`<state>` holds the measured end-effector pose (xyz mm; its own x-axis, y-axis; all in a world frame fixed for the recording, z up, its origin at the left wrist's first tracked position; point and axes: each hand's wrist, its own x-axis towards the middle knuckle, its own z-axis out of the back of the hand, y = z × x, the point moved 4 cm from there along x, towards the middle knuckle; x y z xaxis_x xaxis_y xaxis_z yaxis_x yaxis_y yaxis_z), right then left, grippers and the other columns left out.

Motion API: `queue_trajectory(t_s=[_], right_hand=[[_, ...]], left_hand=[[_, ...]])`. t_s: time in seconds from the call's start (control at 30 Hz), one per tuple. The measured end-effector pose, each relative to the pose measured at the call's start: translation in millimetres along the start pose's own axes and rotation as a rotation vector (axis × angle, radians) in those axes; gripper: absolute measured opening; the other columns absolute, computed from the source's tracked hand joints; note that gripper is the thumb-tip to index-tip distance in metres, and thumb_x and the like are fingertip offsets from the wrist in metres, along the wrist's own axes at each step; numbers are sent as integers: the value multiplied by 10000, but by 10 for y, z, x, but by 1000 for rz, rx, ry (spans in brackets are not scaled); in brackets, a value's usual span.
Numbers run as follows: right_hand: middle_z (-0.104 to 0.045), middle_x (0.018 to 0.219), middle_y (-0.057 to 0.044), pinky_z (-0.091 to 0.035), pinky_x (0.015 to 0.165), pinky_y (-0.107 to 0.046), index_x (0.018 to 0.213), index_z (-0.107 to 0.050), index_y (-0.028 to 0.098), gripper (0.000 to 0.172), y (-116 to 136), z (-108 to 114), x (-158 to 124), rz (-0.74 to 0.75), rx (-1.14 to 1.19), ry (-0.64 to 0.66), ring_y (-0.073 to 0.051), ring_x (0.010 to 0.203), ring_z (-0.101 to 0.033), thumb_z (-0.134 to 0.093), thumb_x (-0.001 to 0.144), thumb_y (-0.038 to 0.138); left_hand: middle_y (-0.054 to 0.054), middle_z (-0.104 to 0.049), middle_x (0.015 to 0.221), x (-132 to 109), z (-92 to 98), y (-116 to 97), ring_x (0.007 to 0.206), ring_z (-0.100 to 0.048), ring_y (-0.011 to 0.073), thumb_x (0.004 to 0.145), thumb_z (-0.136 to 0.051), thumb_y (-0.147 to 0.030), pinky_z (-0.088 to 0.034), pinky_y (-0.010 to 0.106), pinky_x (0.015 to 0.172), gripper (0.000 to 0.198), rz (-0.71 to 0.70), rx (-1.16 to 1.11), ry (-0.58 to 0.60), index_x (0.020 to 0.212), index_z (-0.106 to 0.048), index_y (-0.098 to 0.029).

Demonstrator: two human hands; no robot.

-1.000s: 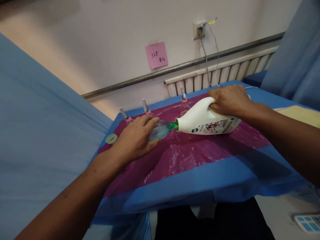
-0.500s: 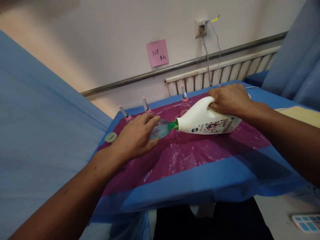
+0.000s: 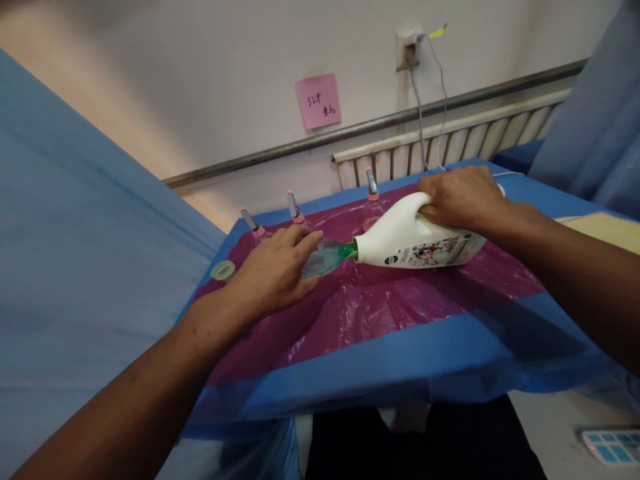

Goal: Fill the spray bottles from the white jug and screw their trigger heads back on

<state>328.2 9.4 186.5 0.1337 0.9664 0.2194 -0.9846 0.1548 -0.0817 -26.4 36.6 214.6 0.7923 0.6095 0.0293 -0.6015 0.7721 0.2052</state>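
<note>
My left hand (image 3: 280,267) is wrapped around a clear plastic bottle (image 3: 323,259) with a green neck, tilted toward the right; its lower part is hidden behind my fingers. Closed on the handle of a large white detergent jug (image 3: 395,230), my right hand (image 3: 460,197) holds it on its side. The jug's mouth meets the bottle's green neck, and whether liquid flows between them I cannot tell. A pale green cap (image 3: 223,270) lies left of my left hand. Behind stand clear spray bottles with pink collars: one at left (image 3: 255,227), another (image 3: 295,210), and a third (image 3: 372,190).
Shiny magenta plastic sheeting (image 3: 370,310) covers part of the blue-covered table (image 3: 400,360). Blue curtains (image 3: 90,267) hang at both sides. A radiator (image 3: 475,140), a pipe and a plugged-in socket (image 3: 409,52) are on the wall behind. Yellow cloth (image 3: 600,227) lies at right.
The view has shifted slightly. Both hands keep their hold, and the jug and bottle stay mouth to mouth with no clear movement between them.
</note>
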Motion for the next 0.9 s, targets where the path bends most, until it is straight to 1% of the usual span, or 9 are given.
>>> queue_trajectory(t_s=[0.13,0.23,0.4,0.6,0.73,0.9], right_hand=[[-849,1105,-182,-415,831,-451,1299,-855,270,437,12,6,1,-4,5,21,-383,994,-740,-603,1064,539],[-849,1136,-197,-421,834,-462,1311,-857,254,451,19,5,12,1,-2,29,-402,1002,-748,-598,1059,524],[-854,1102,-172,-431,866,-451,1307,-864,270,443,20,-5,41,8,20,26,-387,1017,-753,-632,1045,541],[-857,1098,-190,-419,814,-458,1294,-857,257,457,51,10,40,24,-22,22,-394,972,-746,-603,1039,540],[-850,1069,-170,-423,823,-449,1278,-853,273,435,63,10,50,26,-8,25,-368,965,-737,-607,1043,544],[-844,1091,-174,-433,835,-451,1298,-849,270,454,55,-11,83,27,-8,28,-375,991,-747,-606,1041,555]], left_hand=[[227,-616,1705,-6,2,-11,1525,-659,447,1026,-784,-391,-610,609,1211,720,17,8,24,1686,-554,-221],[238,-612,1709,-11,0,-13,1527,-655,455,1033,-778,-382,-616,626,1200,724,23,4,30,1696,-543,-212],[230,-607,1713,-12,-23,-9,1539,-646,450,1020,-804,-378,-615,610,1209,759,30,9,40,1712,-538,-218],[224,-612,1711,-11,-24,-22,1508,-667,456,1010,-810,-373,-637,600,1161,769,52,19,62,1716,-546,-220],[210,-616,1707,-7,-19,-24,1495,-677,446,1022,-793,-375,-646,581,1135,734,60,19,80,1702,-552,-241],[221,-627,1681,-4,-33,-15,1488,-679,444,1008,-798,-371,-627,581,1172,700,37,12,69,1658,-587,-218]])
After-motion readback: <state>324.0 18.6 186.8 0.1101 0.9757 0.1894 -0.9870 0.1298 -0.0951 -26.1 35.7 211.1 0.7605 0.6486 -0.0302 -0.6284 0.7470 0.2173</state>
